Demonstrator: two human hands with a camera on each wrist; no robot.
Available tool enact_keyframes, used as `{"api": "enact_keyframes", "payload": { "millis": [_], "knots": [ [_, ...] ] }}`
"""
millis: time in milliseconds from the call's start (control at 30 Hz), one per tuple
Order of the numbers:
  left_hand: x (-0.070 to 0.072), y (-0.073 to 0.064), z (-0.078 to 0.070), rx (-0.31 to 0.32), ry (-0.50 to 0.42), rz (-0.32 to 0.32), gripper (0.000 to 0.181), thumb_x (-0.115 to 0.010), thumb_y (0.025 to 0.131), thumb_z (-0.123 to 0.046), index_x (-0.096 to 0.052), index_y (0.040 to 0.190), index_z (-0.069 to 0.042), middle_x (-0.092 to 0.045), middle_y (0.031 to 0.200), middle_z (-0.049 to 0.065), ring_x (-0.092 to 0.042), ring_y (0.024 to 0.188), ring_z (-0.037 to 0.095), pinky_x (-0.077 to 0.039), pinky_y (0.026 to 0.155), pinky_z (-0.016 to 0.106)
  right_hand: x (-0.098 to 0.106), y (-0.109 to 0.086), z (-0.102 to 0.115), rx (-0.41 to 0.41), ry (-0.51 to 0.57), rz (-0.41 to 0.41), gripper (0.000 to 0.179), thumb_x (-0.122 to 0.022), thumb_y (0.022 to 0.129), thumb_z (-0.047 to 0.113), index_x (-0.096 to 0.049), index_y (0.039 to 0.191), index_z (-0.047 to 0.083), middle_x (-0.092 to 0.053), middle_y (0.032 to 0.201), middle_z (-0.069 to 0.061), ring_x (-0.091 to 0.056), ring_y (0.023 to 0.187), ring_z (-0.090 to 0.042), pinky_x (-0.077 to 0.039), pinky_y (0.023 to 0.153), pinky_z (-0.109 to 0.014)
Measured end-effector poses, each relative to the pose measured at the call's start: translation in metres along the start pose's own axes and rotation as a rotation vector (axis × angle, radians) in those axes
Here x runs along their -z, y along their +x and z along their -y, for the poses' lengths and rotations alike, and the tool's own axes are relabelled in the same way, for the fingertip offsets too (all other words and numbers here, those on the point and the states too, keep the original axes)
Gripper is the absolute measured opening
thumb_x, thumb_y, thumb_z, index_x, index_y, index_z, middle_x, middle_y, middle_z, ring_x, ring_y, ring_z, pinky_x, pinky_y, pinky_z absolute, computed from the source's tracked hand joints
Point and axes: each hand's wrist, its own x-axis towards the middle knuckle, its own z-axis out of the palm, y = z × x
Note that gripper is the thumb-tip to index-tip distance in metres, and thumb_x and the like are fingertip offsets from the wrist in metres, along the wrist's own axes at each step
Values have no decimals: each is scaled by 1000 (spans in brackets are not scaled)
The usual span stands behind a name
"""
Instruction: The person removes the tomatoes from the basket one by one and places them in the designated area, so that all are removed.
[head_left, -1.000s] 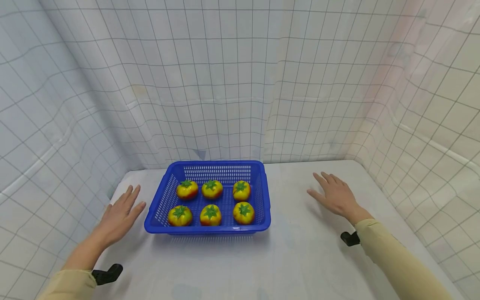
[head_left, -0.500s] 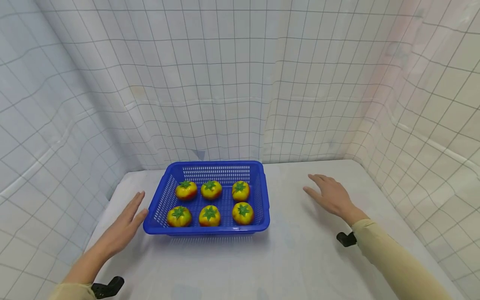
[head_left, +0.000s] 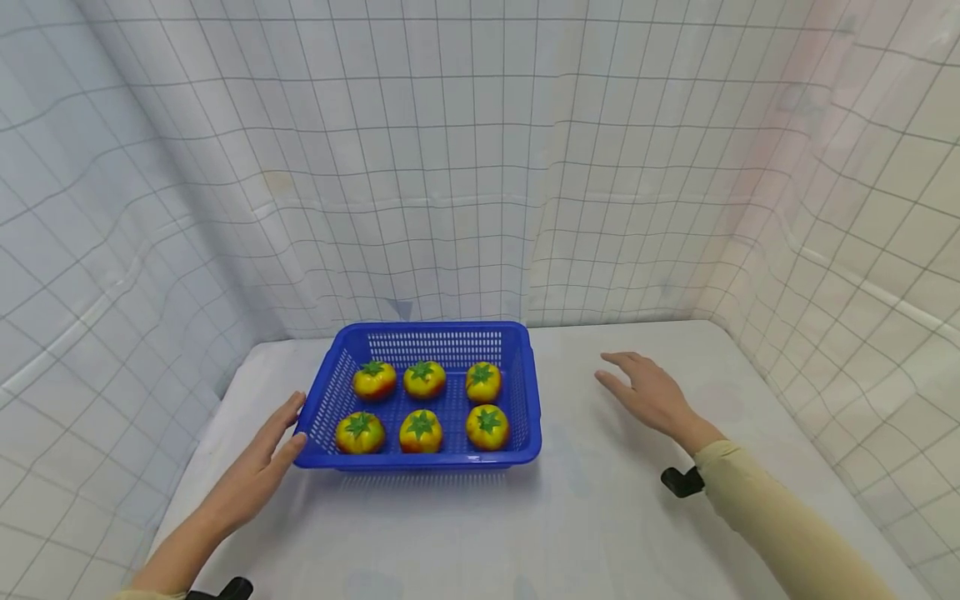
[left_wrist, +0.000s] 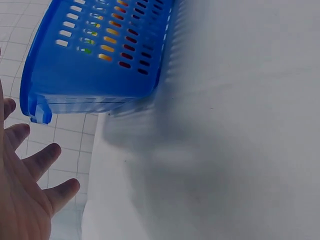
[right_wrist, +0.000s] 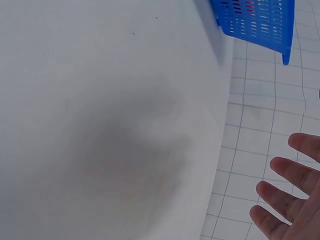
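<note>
A blue slotted plastic basket sits on the white table, left of the middle. Inside it lie several yellow-and-red tomato-like fruits with green leafy tops, in two rows. My left hand is at the basket's left side, fingers extended, with fingertips right at the rim in the head view. In the left wrist view the spread fingers of the left hand show beside the basket's end wall. Well to the right of the basket, my right hand hovers over the table with fingers extended, holding nothing.
White cloth curtains with a dark grid enclose the table at the back and both sides. The basket's back rim is close to the rear curtain. A black wrist mount hangs under the right forearm.
My left hand has moved right, up to the basket's left rim. The right hand has drifted a little left toward the basket. Basket and fruits stay in place.
</note>
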Motion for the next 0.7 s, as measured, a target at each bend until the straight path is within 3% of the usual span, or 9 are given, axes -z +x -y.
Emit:
{"api": "enact_keyframes", "payload": {
  "millis": [200,533,567,700],
  "knots": [
    [-11,-9,-1,-14,-21,-8,63,-50,109,-26,-19,164,-21,-7,170,17,-14,149,54,-26,103,79,-3,3,9,0,37,-2,69,-42,104,63,-50,150,13,-48,153,-15,-40,142,-39,-32,112,-62],
    [-24,-24,-7,-30,13,-96,56,-59,106,-26,-38,157,-17,-16,169,12,-23,147,51,-31,101,76,-4,7,28,27,77,5,68,-41,104,63,-49,151,14,-47,154,-13,-39,144,-37,-31,113,-61],
    [-26,-25,-7,-25,17,-104,55,-60,105,-27,-40,156,-17,-16,169,11,-24,147,51,-34,108,67,-3,8,30,31,82,4,68,-41,104,63,-49,151,14,-47,154,-13,-39,144,-36,-32,113,-61],
    [-32,-27,-8,2,15,-140,50,-61,105,-28,-43,149,-13,-17,169,12,-27,146,50,-38,106,59,-3,11,39,40,103,8,68,-41,104,63,-48,152,15,-47,154,-11,-39,144,-35,-33,112,-60]
  ]
}}
